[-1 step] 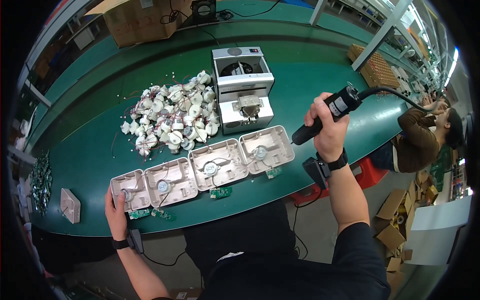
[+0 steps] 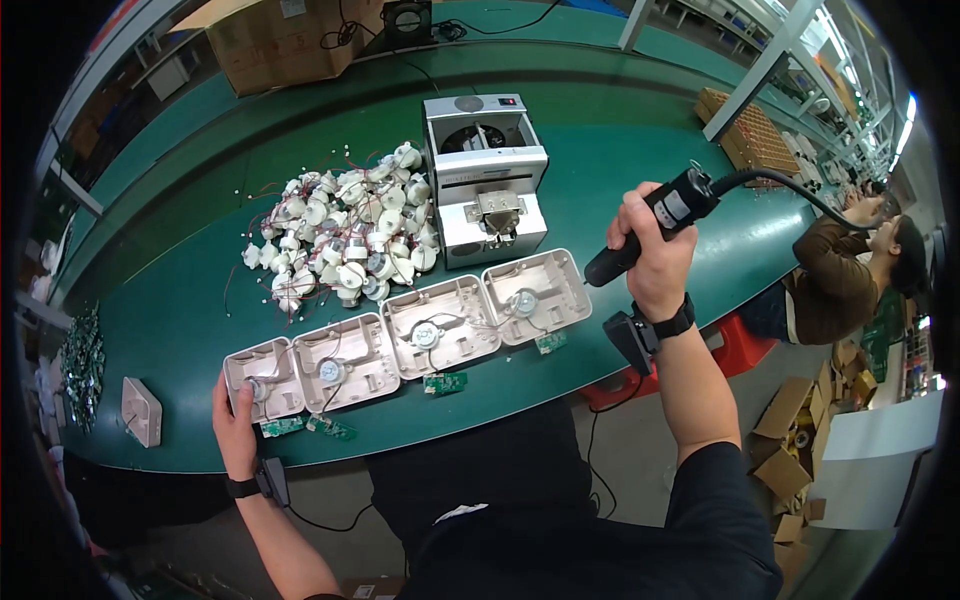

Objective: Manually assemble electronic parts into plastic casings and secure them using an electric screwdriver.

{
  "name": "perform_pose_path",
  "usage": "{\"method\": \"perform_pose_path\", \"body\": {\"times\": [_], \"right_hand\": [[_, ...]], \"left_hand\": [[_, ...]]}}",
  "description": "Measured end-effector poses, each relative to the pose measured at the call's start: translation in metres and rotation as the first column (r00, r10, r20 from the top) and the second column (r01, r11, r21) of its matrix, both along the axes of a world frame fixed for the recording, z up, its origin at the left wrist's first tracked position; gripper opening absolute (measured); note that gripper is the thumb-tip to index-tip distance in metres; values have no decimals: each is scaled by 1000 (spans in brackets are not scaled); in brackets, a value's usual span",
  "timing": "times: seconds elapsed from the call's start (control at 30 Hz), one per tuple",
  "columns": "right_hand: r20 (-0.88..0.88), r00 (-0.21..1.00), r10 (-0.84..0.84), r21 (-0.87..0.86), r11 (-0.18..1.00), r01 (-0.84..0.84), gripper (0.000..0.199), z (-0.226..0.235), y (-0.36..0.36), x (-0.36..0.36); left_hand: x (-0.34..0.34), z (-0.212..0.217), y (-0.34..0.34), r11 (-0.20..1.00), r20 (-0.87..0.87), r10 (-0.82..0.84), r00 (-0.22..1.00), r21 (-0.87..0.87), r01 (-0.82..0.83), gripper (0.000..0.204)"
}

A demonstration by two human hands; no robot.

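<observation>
Fingers: the right hand (image 2: pixel 655 262) is clenched around a black electric screwdriver (image 2: pixel 650 226), raised clear of the table; the left hand (image 2: pixel 235 420) presses its fingers (image 2: pixel 238 392) on the near edge of the leftmost housing (image 2: pixel 263 377), gripping nothing.
Screwdriver: its tip points down and left towards the rightmost housing (image 2: pixel 532 296), well above it; a black cable (image 2: pixel 790 190) trails off to the right.
Housings: four beige plastic trays sit touching in a row along the near edge of the green table (image 2: pixel 650 130), each with a small round motor inside and a green circuit board (image 2: pixel 443 383) hanging at its near side.
Beyond the row: a grey screw feeder box (image 2: pixel 485 175) stands just behind the rightmost housing; a heap of white motors (image 2: pixel 340 235) with red wires lies to the box's left.
Further out: a lone beige cover (image 2: pixel 140 410) lies left of the row; cardboard boxes (image 2: pixel 275 40) sit at the far edge; another person (image 2: pixel 850 270) works to the right.
Doing it well: judging from the pose, the driver should come down upright and square on the screw, while the left hand keeps the row from sliding.
</observation>
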State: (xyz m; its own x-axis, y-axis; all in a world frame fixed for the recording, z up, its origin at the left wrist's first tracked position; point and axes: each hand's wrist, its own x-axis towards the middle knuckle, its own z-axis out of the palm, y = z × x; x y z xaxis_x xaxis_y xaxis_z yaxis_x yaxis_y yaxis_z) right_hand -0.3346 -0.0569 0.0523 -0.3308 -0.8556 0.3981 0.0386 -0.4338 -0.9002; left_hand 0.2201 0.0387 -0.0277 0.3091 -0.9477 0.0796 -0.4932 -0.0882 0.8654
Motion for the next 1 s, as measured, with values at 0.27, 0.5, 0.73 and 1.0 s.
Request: {"method": "perform_pose_path", "body": {"times": [0.27,0.5,0.73,1.0], "right_hand": [[50,994,96,-216,973,-83,14,74,-12,44],[-65,982,180,-158,969,-188,17,78,-61,75],[75,960,269,-71,962,-264,18,82,-20,71],[-12,995,95,-78,992,-96,16,53,33,37]], "left_hand": [[-17,0,-6,999,-34,-38,999,-41,36,53],[-21,-5,-11,998,-44,10,999,-56,-13,52],[-19,-3,-8,998,-43,-17,999,-53,14,51],[-11,-8,-11,997,17,-28,999,-66,29,52]]}}
